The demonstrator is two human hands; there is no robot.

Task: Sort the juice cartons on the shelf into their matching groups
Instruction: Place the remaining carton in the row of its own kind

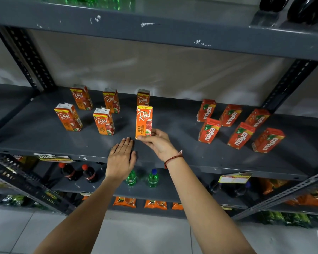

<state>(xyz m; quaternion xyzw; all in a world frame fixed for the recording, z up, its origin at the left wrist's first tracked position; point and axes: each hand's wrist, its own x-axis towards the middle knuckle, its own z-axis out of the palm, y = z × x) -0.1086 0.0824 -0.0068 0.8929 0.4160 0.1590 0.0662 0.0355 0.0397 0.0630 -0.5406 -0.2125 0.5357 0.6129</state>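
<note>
On the grey metal shelf (pixel 44 143) stand two groups of small cartons. Several orange Real cartons (pixel 103 121) are on the left and middle, several red Maaza cartons (pixel 240 135) on the right. My right hand (pixel 158 142) grips the bottom of one upright Real apple carton (pixel 144 120), at the right end of the Real group. Another Real carton (pixel 143 98) stands just behind it. My left hand (pixel 121 158) lies flat on the shelf's front edge, fingers together, holding nothing.
A shelf board (pixel 154 33) runs close overhead. Perforated uprights (pixel 26 55) stand at the back corners. Below are cola bottles (pixel 88 173), green bottles (pixel 152 178) and orange snack packs (pixel 155 204). Bare shelf lies between the two carton groups.
</note>
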